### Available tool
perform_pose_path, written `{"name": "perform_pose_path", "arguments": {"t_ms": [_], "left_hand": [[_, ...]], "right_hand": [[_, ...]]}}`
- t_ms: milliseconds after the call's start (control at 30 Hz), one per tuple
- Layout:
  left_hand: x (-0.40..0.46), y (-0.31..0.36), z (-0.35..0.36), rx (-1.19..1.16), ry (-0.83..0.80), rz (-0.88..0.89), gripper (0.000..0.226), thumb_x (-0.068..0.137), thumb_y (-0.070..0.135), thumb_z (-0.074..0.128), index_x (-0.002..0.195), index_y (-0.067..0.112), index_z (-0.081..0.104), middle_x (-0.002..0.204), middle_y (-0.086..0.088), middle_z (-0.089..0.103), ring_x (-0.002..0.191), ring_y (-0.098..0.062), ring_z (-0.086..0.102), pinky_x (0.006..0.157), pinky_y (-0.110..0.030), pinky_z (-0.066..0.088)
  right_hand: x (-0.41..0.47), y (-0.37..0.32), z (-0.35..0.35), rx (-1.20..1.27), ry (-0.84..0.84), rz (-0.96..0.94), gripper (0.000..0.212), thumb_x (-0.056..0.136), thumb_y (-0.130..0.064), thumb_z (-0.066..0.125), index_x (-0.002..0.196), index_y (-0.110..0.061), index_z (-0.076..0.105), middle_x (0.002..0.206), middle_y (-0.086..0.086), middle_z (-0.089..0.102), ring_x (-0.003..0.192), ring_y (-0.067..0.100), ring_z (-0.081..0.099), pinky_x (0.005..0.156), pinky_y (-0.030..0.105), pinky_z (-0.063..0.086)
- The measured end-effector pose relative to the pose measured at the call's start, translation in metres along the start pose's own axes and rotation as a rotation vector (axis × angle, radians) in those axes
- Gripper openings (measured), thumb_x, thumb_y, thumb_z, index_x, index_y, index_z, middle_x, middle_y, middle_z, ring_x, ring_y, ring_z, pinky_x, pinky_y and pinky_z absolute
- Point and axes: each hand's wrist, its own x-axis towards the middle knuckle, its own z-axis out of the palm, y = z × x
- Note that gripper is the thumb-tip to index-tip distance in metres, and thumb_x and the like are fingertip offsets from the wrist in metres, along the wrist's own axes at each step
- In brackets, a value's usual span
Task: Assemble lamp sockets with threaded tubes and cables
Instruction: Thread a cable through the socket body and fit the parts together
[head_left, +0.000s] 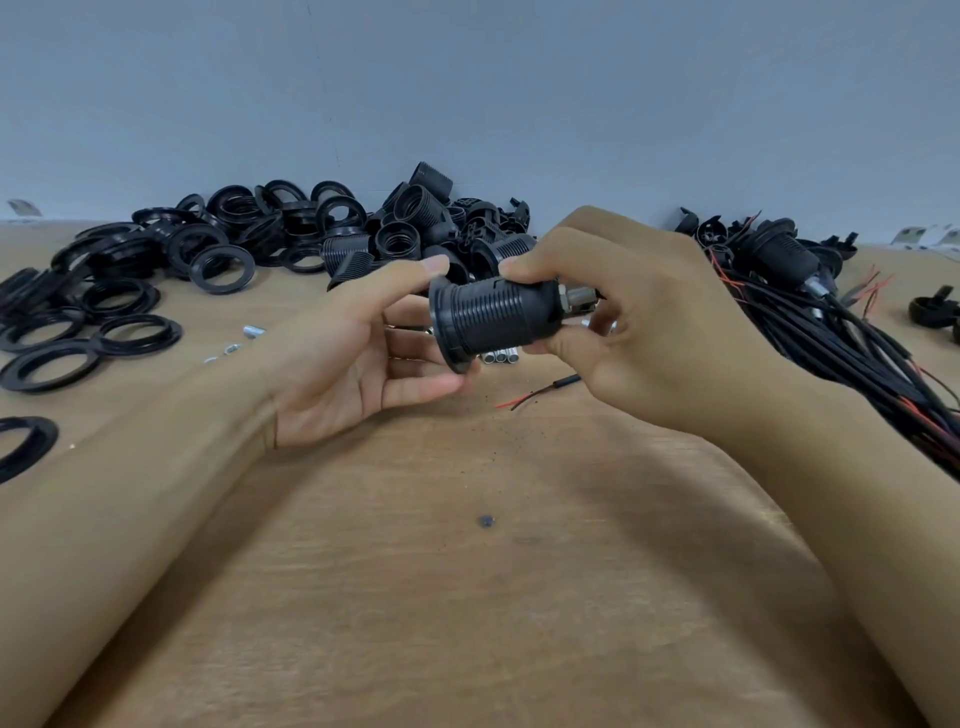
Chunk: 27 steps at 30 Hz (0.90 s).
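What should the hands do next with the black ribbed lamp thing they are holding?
Probably keep twisting the short silver threaded metal tube tighter into the narrow end of the black ribbed plastic lamp socket. The right hand grips that end where the tube sticks out, while the left hand steadies the flanged end with its fingertips. Whether the tube is fully seated cannot be seen.

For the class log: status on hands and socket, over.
Right hand grips lamp socket at tube end. Left hand pinches its flange. Held clear above table; nothing blocking.
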Motion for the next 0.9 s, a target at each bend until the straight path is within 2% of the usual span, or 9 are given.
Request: {"name": "perform_pose_path", "arguments": {"t_ms": [167,300,333,400,467,667,733,800,900], "left_hand": [[0.002,-0.001,-0.005,-0.012,-0.048,0.082,0.029,0.075,0.04,0.074,0.093,0.018,0.081,0.097,-0.009,0.074,0.088,-0.026,0.072,0.072,-0.032,0.06],[0.002,0.0,-0.006,-0.031,-0.082,0.246,0.032,0.074,0.009,0.079,0.105,0.017,0.079,0.112,-0.006,0.074,0.1,-0.02,0.071,0.084,-0.032,0.058],[0.001,0.0,-0.006,-0.043,-0.087,0.294,0.038,0.068,0.006,0.081,0.104,0.018,0.079,0.112,-0.004,0.074,0.103,-0.019,0.07,0.086,-0.031,0.057],[0.0,0.001,-0.005,-0.081,-0.085,0.366,0.045,0.06,0.001,0.08,0.103,0.015,0.079,0.11,-0.005,0.073,0.109,-0.019,0.068,0.089,-0.031,0.056],[0.0,0.0,-0.004,-0.115,-0.08,0.404,0.046,0.059,-0.006,0.077,0.102,0.009,0.077,0.108,-0.008,0.071,0.11,-0.021,0.067,0.093,-0.032,0.055],[-0.005,0.003,0.0,-0.222,-0.081,0.45,0.031,0.073,0.005,0.06,0.101,0.007,0.073,0.095,-0.008,0.075,0.114,-0.028,0.066,0.094,-0.033,0.054],[-0.006,0.005,-0.002,-0.291,-0.062,0.44,0.027,0.079,0.013,0.055,0.095,0.009,0.076,0.085,-0.005,0.075,0.094,-0.023,0.072,0.09,-0.033,0.055],[-0.007,0.007,-0.005,-0.343,-0.01,0.451,0.027,0.082,0.019,0.054,0.094,0.008,0.076,0.084,-0.005,0.073,0.077,-0.018,0.07,0.089,-0.034,0.055],[-0.002,0.005,-0.005,-0.185,0.091,0.481,0.029,0.086,0.021,0.055,0.107,0.008,0.07,0.101,-0.009,0.071,0.091,-0.02,0.068,0.087,-0.031,0.054]], "right_hand": [[-0.001,-0.001,-0.005,0.08,-0.074,0.14,0.036,0.071,-0.023,0.083,0.103,-0.017,0.068,0.087,-0.004,0.066,0.078,0.016,0.056,0.072,0.03,0.044],[0.0,-0.005,-0.004,0.12,-0.095,0.311,0.032,0.073,-0.041,0.081,0.097,-0.025,0.07,0.078,-0.012,0.064,0.077,0.008,0.055,0.069,0.018,0.04],[0.001,-0.006,-0.003,0.137,-0.093,0.347,0.032,0.072,-0.044,0.08,0.097,-0.025,0.071,0.079,-0.011,0.065,0.078,0.008,0.057,0.071,0.02,0.043],[0.002,-0.009,-0.001,0.168,-0.094,0.394,0.035,0.071,-0.048,0.077,0.095,-0.024,0.072,0.084,-0.005,0.07,0.083,0.012,0.062,0.079,0.034,0.049],[0.003,-0.013,-0.001,0.181,-0.095,0.424,0.038,0.068,-0.051,0.074,0.094,-0.024,0.072,0.086,-0.003,0.071,0.085,0.014,0.064,0.08,0.04,0.05],[0.004,-0.016,0.001,0.183,-0.129,0.527,0.043,0.064,-0.057,0.069,0.095,-0.027,0.071,0.088,-0.009,0.071,0.089,0.011,0.064,0.085,0.042,0.05],[0.005,-0.015,0.002,0.184,-0.136,0.533,0.044,0.064,-0.057,0.068,0.096,-0.027,0.071,0.088,-0.008,0.071,0.09,0.012,0.064,0.087,0.043,0.049],[0.004,-0.016,0.002,0.211,-0.113,0.537,0.041,0.067,-0.054,0.071,0.096,-0.026,0.071,0.088,-0.008,0.071,0.089,0.012,0.064,0.086,0.041,0.049],[0.004,-0.015,0.004,0.21,-0.086,0.535,0.036,0.071,-0.048,0.075,0.097,-0.024,0.072,0.088,-0.006,0.071,0.09,0.013,0.064,0.087,0.042,0.049]]}}
